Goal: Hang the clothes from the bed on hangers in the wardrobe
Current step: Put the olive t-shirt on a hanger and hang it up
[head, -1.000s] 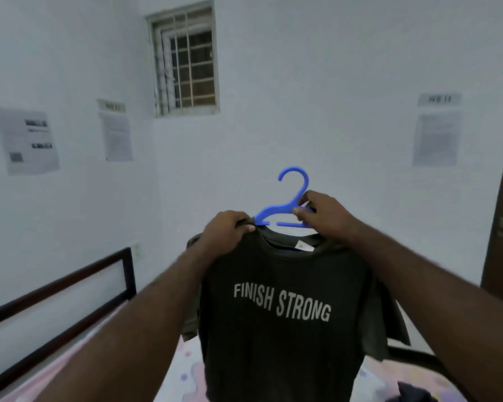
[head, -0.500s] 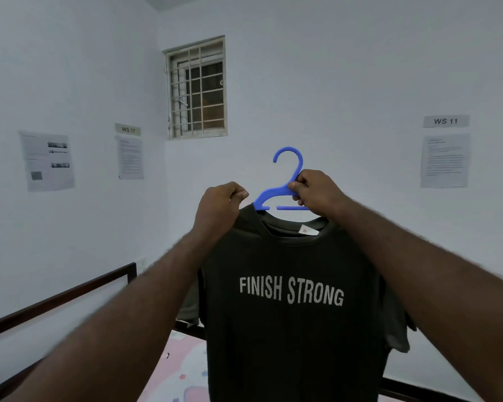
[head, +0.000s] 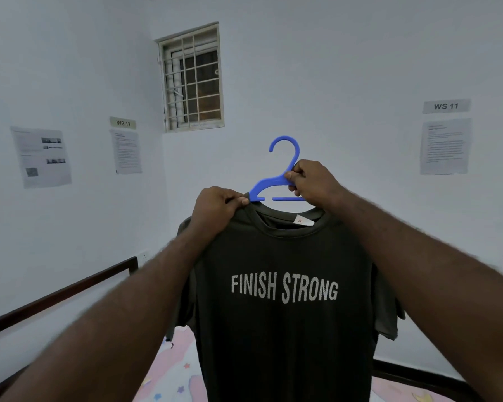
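Right fingers (head: 296,177) on hanger (head: 262,186), left fingers (head: 230,198) on T-shirt (head: 273,338)

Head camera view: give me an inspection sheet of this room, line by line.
Surface: bed with a pink patterned cover; dark rail along its edge.
Job's things: dark T-shirt printed FINISH STRONG, held up over the bed with a blue hanger in its collar; wardrobe not in view.
Clutter: nothing seen.
Hands: left hand grips the T-shirt's shoulder beside the collar; right hand fingers pinch the hanger below its hook.
Cables: nothing seen.
Surroundings: white walls, barred window, three papers, labels WS 17 and WS 11, wall socket.
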Demonstrator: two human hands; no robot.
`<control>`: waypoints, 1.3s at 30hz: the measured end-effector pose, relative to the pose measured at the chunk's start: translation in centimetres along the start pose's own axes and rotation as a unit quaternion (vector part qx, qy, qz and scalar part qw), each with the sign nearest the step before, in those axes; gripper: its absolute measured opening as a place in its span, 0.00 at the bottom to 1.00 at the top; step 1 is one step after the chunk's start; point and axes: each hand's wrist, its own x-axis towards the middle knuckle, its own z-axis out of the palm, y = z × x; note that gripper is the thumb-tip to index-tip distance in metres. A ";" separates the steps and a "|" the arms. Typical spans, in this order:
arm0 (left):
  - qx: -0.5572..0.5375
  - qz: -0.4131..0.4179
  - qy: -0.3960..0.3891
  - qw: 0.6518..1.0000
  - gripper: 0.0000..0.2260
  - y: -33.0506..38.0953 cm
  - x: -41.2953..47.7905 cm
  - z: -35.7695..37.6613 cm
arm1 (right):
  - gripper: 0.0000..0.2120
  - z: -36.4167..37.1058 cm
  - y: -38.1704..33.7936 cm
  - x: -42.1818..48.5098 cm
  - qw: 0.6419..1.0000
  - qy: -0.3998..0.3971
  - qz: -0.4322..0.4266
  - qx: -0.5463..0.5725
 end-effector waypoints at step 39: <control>0.116 -0.010 -0.139 0.983 0.09 -1.8 -0.8 0.5 | 0.07 1.1 1.1 -0.9 1.000 -0.018 0.010 0.023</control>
